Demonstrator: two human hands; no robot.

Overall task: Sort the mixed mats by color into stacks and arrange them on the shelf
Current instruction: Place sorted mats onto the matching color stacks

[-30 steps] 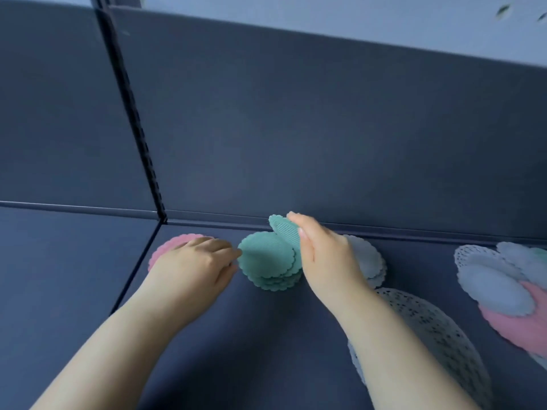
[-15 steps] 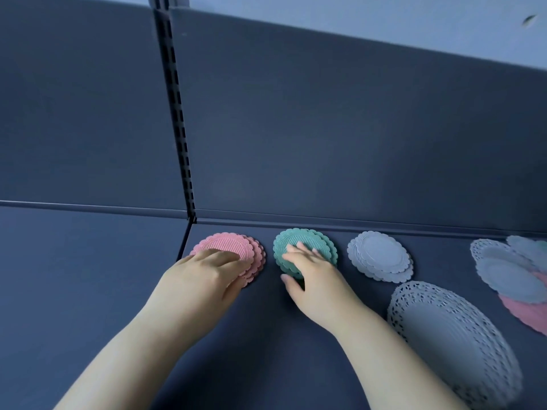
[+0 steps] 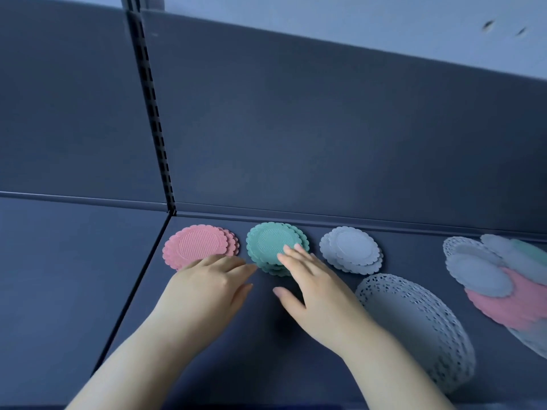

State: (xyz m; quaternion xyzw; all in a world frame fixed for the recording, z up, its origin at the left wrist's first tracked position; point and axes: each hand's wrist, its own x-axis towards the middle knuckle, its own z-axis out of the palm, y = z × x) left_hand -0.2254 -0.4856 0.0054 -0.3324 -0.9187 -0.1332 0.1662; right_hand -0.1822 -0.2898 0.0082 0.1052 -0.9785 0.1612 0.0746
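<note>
Head view, looking down onto a dark blue shelf [image 3: 251, 365] backed by a panel [image 3: 325, 143] of the same colour; a slotted upright [image 3: 154, 113] meets the shelf at its back left corner.

Large white lace mat [image 3: 420, 329]: lies flat right of the shelf's middle, toward the front edge, just beside the right forearm.

Mixed pile [image 3: 479, 275]: at the right end of the shelf; white, pink and green mats overlap unsorted and run out of frame.

Left hand [image 3: 207, 288]: palm down, forearm coming in from the front edge; fingers loosely extended and grasping nothing; the hand covers the near rim of the pink stack, and the forefinger points toward the green stack; whether it touches either cannot be told.

Right hand [image 3: 316, 291]: palm down, released; fingers straight and slightly spread, their tips lying on the near part of the green stack's top mat; thumb splayed out to the left above bare shelf.

Sorted stacks, in a row along the back edge, each apart from its neighbour: pink stack [image 3: 198, 245] nearest the back left corner; green stack [image 3: 270, 242] in the middle; white stack [image 3: 350, 250] to the right; the mats within each stack sit slightly offset, scalloped rims showing.
</note>
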